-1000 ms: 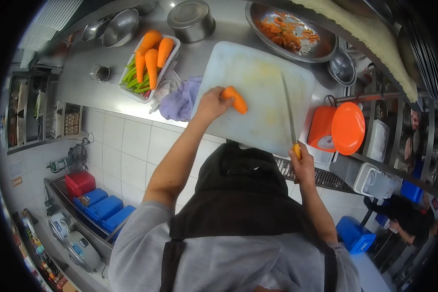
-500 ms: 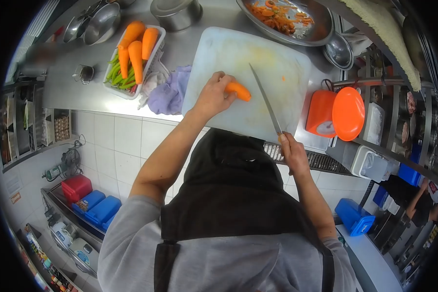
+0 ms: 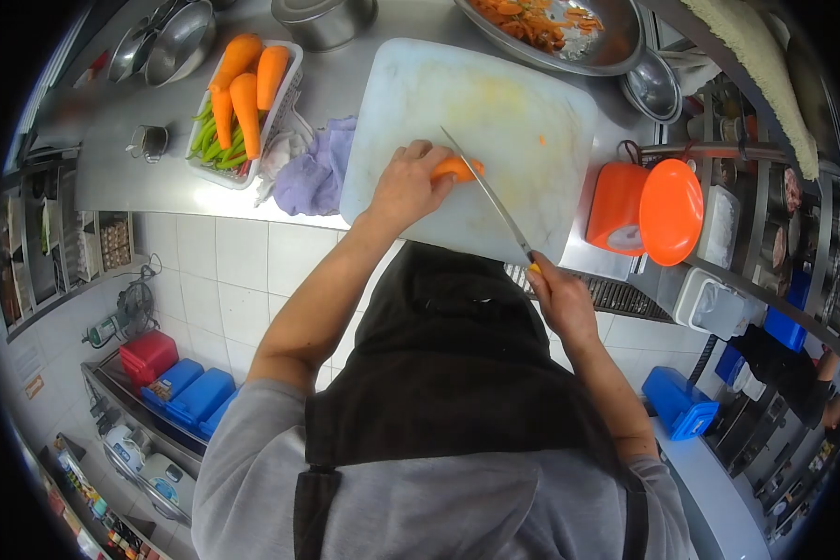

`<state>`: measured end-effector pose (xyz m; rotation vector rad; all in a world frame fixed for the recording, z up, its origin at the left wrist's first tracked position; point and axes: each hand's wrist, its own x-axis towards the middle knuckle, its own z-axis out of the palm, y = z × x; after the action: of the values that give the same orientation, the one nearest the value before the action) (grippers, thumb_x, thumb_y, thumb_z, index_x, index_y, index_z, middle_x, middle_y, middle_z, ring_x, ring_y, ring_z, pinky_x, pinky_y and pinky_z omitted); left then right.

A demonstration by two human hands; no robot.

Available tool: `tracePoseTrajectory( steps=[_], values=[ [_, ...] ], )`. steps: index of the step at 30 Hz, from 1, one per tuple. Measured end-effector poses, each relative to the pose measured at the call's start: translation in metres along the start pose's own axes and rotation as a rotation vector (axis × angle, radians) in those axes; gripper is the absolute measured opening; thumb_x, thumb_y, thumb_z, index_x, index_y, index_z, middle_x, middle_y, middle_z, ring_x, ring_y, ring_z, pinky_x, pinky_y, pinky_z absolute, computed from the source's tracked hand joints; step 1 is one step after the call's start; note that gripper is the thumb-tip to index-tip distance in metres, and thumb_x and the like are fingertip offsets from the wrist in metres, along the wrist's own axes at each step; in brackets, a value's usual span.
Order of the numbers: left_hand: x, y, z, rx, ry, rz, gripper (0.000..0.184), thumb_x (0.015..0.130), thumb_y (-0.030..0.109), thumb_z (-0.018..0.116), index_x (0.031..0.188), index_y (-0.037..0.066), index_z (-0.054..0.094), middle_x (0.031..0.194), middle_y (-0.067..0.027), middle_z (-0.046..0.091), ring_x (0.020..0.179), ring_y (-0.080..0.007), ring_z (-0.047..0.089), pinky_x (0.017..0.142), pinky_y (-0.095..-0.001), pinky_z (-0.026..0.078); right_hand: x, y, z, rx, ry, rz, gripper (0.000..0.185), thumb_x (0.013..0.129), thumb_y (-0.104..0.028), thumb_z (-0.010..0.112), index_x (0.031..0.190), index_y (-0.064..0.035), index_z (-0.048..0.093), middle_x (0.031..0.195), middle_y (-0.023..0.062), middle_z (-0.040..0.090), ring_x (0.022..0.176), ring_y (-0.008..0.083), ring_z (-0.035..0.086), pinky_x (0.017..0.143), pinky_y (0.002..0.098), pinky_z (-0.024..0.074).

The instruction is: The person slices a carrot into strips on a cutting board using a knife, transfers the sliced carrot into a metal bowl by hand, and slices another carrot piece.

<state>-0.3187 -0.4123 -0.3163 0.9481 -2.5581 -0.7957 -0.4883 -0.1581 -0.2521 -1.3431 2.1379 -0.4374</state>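
On the white cutting board [image 3: 411, 84] lies a peeled carrot [image 3: 452, 169], partly hidden by my left hand [image 3: 413, 183]. The fingers of that hand are closed around its left part, holding it down. My right hand [image 3: 564, 297] grips a long knife [image 3: 499, 207] by its yellowish handle at the board's lower right edge. The blade points up and left and crosses over the carrot's right end. Whether the edge touches the carrot, I cannot tell. A small orange scrap [image 3: 542, 140] lies farther right on the board.
Left of the board are a purple cloth [image 3: 315, 173] and a white basket [image 3: 287, 93] of carrots and green peppers. A steel bowl [image 3: 616, 58] with carrot peelings stands behind. An orange scale [image 3: 616, 207] is at the right. Another person [image 3: 793, 369] is at far right.
The knife has swung left, from beside the carrot to over its right end. My left hand stays on the carrot, which now lies more level.
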Motion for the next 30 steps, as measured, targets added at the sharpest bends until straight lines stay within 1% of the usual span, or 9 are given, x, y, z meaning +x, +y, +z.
tracePoseTrajectory(
  steps=[5,7,10,13,17,19,25,28,30],
  values=[
    [-0.001,0.005,0.0,0.012,-0.019,-0.009,0.036,0.084,0.022,0.071,0.119,0.016,0.064,0.116,-0.0142,0.061,0.098,-0.0365,0.06,0.086,-0.0439,0.053,0.0,-0.005,0.003,-0.024,-0.011,0.028,0.036,0.097,-0.027,0.062,0.128,-0.0089,0.061,0.084,0.0244,0.067,0.078,0.0435,0.065,0.068,0.0509,0.0505],
    [0.0,0.004,0.0,0.014,-0.011,0.0,0.036,0.084,0.021,0.071,0.119,0.016,0.064,0.116,-0.0142,0.061,0.098,-0.0365,0.06,0.086,-0.0437,0.053,0.006,-0.004,0.007,-0.013,-0.037,0.05,0.038,0.099,-0.035,0.056,0.13,-0.0135,0.057,0.087,0.023,0.068,0.082,0.0427,0.067,0.07,0.0534,0.0517],
    [0.002,0.005,-0.002,-0.034,-0.034,-0.021,0.036,0.085,0.022,0.071,0.12,0.015,0.065,0.118,-0.0187,0.061,0.105,-0.0402,0.06,0.092,-0.046,0.05,0.026,-0.006,0.017,-0.021,-0.012,0.041,0.037,0.1,-0.033,0.055,0.13,-0.0116,0.056,0.087,0.0229,0.068,0.083,0.0433,0.066,0.071,0.053,0.0516],
    [0.001,0.004,-0.001,-0.009,-0.039,-0.004,0.036,0.086,0.021,0.071,0.121,0.016,0.065,0.117,-0.0184,0.061,0.104,-0.0401,0.06,0.091,-0.046,0.051,0.051,-0.011,0.018,0.091,-0.036,0.023,0.036,0.1,-0.031,0.055,0.128,-0.0095,0.057,0.088,0.0233,0.068,0.084,0.0438,0.066,0.073,0.0528,0.0515],
    [-0.002,0.002,0.0,0.031,-0.022,0.046,0.037,0.085,0.022,0.071,0.12,0.016,0.063,0.116,-0.0163,0.061,0.098,-0.0383,0.06,0.086,-0.0458,0.053,0.072,0.007,0.034,0.056,0.004,0.002,0.035,0.1,-0.031,0.055,0.126,-0.0082,0.059,0.09,0.0236,0.069,0.083,0.0437,0.066,0.073,0.0526,0.0518],
    [-0.003,0.006,-0.003,0.047,-0.026,0.055,0.038,0.085,0.023,0.071,0.121,0.016,0.062,0.116,-0.0166,0.06,0.098,-0.0384,0.06,0.085,-0.0463,0.053,0.076,0.013,0.041,0.07,0.115,-0.124,0.034,0.099,-0.032,0.055,0.124,-0.0088,0.061,0.088,0.0244,0.069,0.082,0.044,0.066,0.074,0.0527,0.052],
    [0.024,0.022,-0.018,0.163,-0.026,0.014,0.024,0.082,0.018,0.07,0.104,0.007,0.069,0.105,-0.0146,0.065,0.092,-0.0357,0.063,0.081,-0.0441,0.053,0.076,0.01,0.039,0.031,0.073,-0.081,0.034,0.1,-0.033,0.055,0.123,-0.0093,0.06,0.087,0.0242,0.069,0.082,0.0436,0.067,0.073,0.0535,0.0521],
    [0.068,0.032,-0.013,0.219,-0.026,0.094,0.018,0.082,0.013,0.065,0.098,0.005,0.069,0.104,-0.0155,0.068,0.092,-0.0355,0.065,0.083,-0.0441,0.055,0.076,0.006,0.036,0.028,0.053,-0.072,0.034,0.1,-0.033,0.055,0.123,-0.0093,0.06,0.086,0.0242,0.069,0.081,0.0437,0.067,0.073,0.0537,0.0521],
    [0.096,0.04,0.006,0.424,-0.307,0.16,0.017,0.086,0.011,0.058,0.096,0.003,0.07,0.098,-0.0142,0.07,0.094,-0.0329,0.066,0.084,-0.0415,0.055,0.076,0.006,0.037,0.024,0.079,-0.085,0.034,0.099,-0.032,0.056,0.123,-0.0086,0.061,0.086,0.0241,0.069,0.081,0.0434,0.066,0.072,0.0529,0.0516]
  ],
)
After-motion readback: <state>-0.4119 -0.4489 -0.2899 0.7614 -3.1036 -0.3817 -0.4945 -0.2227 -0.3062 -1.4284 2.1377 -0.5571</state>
